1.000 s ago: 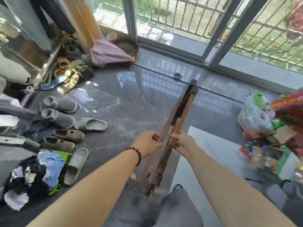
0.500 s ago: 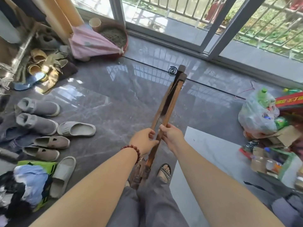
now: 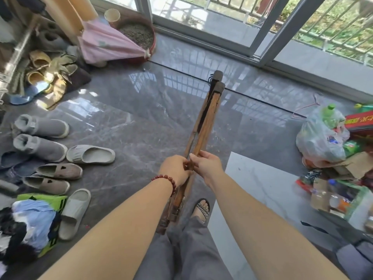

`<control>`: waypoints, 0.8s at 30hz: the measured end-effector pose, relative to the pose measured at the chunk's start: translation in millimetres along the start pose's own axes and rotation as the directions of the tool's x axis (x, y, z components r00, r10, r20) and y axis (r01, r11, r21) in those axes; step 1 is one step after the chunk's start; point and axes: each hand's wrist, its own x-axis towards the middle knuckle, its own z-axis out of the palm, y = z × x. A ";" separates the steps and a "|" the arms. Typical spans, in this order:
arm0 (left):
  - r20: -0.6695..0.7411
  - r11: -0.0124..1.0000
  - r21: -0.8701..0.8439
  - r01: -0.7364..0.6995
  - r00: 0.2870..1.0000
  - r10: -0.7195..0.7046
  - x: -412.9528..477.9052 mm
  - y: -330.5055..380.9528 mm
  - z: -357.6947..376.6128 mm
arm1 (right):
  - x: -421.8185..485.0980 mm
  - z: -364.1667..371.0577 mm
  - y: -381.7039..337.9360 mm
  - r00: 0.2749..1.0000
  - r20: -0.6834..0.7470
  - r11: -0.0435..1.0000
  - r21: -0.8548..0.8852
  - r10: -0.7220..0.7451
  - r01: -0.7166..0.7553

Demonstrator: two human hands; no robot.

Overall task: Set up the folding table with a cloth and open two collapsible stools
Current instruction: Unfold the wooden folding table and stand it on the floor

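Head view: looking down past two bare forearms at a folded wooden stool (image 3: 204, 126) held over a glossy grey floor (image 3: 131, 122).
Left hand (image 3: 175, 170): curled round the stool's left-side slat, below its mid-length; red bead bracelet (image 3: 164, 178) at the wrist.
Right hand (image 3: 207, 164): gripping the right-side slat at the same height, thumb on top, close beside the left hand.
Stool position: caught between the two hands, running down between the forearms to a lower end in front of grey trousers (image 3: 187, 249), just beside a sandalled foot (image 3: 201, 207); contact with the floor impossible to tell.
Stool axis: long and narrow, slats closed flat together; leaning away from the body, upper end pointing forward and slightly right toward the sliding door (image 3: 268, 37), lower end toward the knees.
Surroundings: slippers (image 3: 90, 154) and boots to the left, plastic bag (image 3: 321, 142) of bottles to the right, both well apart from the stool.
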 end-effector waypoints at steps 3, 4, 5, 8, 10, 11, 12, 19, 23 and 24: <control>-0.040 0.999 0.046 0.004 0.999 -0.002 -1.6 -0.4 2.2 | -5.3 -0.3 -4.9 0.993 -0.116 0.994 -0.104 0.010 -0.022; -0.051 0.998 0.059 0.000 0.999 0.003 -2.4 -0.3 2.8 | -7.8 -0.5 -6.1 0.990 -0.138 0.992 -0.125 0.007 -0.024; -0.061 0.998 0.068 -0.008 0.998 0.012 -3.5 0.4 3.3 | -11.2 -0.6 -6.8 0.986 -0.164 0.990 -0.136 0.002 -0.024; -0.064 0.997 0.072 -0.027 0.997 0.032 -5.9 2.2 7.8 | -21.3 -2.6 -2.9 0.968 -0.252 0.993 -0.118 -0.009 -0.022; -0.081 0.996 0.078 -0.046 0.995 0.052 -8.7 4.8 12.6 | -27.9 -5.1 2.0 0.958 -0.284 0.996 -0.092 -0.040 0.014; -0.093 0.994 0.083 -0.065 0.993 0.073 -10.2 5.7 15.8 | -30.1 -5.9 5.6 0.955 -0.292 0.997 -0.068 -0.044 0.026; -0.108 0.992 0.091 -0.084 0.990 0.093 -12.5 6.0 18.9 | -34.0 -5.1 8.9 0.956 -0.291 0.999 -0.044 -0.039 0.028; -0.063 0.987 0.095 -0.126 0.989 0.132 -43.2 -24.9 39.0 | -64.6 8.7 66.2 0.961 -0.275 1.000 0.000 -0.009 0.009; -0.073 0.988 0.038 -0.147 0.986 0.149 -59.8 -46.0 50.4 | -86.0 10.8 93.8 0.961 -0.278 1.000 0.025 -0.011 0.019; -0.076 0.987 0.022 -0.158 0.984 0.159 -61.7 -50.4 54.2 | -91.0 10.9 98.1 0.958 -0.286 0.999 0.019 -0.021 0.028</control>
